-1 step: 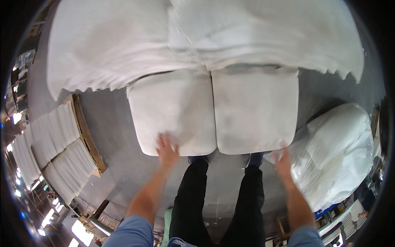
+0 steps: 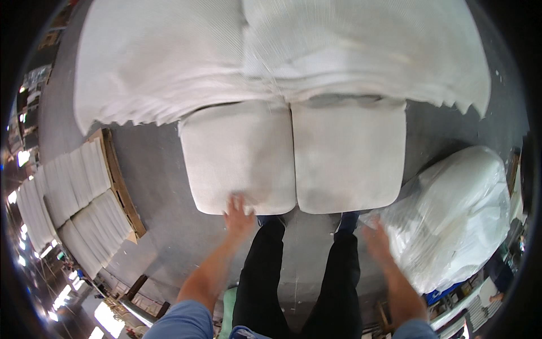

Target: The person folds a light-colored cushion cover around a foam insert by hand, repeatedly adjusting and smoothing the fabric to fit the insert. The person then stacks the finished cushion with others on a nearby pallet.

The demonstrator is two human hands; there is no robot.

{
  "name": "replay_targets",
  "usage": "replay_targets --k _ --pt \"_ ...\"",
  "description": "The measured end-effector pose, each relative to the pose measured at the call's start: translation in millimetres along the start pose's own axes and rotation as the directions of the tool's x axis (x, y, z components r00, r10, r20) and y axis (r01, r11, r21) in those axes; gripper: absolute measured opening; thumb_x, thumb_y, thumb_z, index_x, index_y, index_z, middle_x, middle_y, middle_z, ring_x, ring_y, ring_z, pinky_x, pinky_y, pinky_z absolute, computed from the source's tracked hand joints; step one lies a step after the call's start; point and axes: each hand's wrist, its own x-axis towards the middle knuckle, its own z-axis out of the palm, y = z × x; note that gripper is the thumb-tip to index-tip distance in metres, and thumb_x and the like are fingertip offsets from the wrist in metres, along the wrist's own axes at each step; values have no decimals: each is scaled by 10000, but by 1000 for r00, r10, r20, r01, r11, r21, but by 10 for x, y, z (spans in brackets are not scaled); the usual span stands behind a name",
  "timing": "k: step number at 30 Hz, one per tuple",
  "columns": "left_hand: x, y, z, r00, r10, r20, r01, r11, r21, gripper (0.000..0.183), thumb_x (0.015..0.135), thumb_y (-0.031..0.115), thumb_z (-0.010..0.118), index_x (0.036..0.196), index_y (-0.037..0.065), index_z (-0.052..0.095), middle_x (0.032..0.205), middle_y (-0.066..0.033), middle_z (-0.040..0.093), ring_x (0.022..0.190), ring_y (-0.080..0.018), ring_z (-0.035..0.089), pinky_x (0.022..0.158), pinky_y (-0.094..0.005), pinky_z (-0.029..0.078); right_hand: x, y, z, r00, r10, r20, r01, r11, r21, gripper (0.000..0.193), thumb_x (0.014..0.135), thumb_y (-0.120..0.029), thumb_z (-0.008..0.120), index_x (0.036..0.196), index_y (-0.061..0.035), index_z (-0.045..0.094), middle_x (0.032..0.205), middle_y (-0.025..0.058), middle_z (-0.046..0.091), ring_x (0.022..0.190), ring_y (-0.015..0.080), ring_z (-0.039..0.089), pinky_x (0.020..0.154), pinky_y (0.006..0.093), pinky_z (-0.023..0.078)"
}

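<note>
Two white square pads with rounded corners lie side by side in front of me, a left pad and a right pad. A narrow dark gap runs between them. My left hand is over the near edge of the left pad, fingers spread and nothing in them; whether it touches the pad I cannot tell. My right hand is just off the near right corner of the right pad, near a clear plastic-wrapped bundle. It is blurred, but its fingers look apart and it holds nothing. Both pads meet a large white ribbed mass with a scalloped edge.
At the right stands the plastic-wrapped white bundle. Rows of white pieces lie at the left beside a brown cardboard edge. Grey floor shows between them. At the far lower right, part of another person is visible.
My left hand has shifted right and toward me, nearer the left pad's edge. My right hand has drawn back toward me and slightly left, away from the right pad.
</note>
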Motion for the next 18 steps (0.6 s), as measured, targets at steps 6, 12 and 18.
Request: replay_targets --k 6,12,18 --pt "-1632 165 -123 978 152 140 -85 915 -395 620 979 445 580 1503 120 522 1597 -203 424 1468 -385 414 1186 -544 357 -2085 -528 -38 723 -246 646 422 897 -131 663 917 -640 637 1435 -226 625 1556 62 518 1538 452 262 1201 687 240" --pt "-2985 -199 -241 957 -270 108 280 757 -590 524 964 434 541 1374 126 647 1330 -190 679 1265 -418 608 1088 -470 472 -1939 -437 -448 755 -146 639 471 799 -375 780 844 -772 610 1474 -314 586 1667 -10 359 1582 470 51 1173 787 145" --pt "-4774 36 443 862 -416 291 430 294 -854 424 941 430 558 1169 127 748 981 -126 756 851 -317 712 719 -469 566 -1442 90 -1202 796 -223 563 -45 906 422 485 1024 -394 621 1384 -71 646 1325 79 673 1196 183 615 1003 349 487"
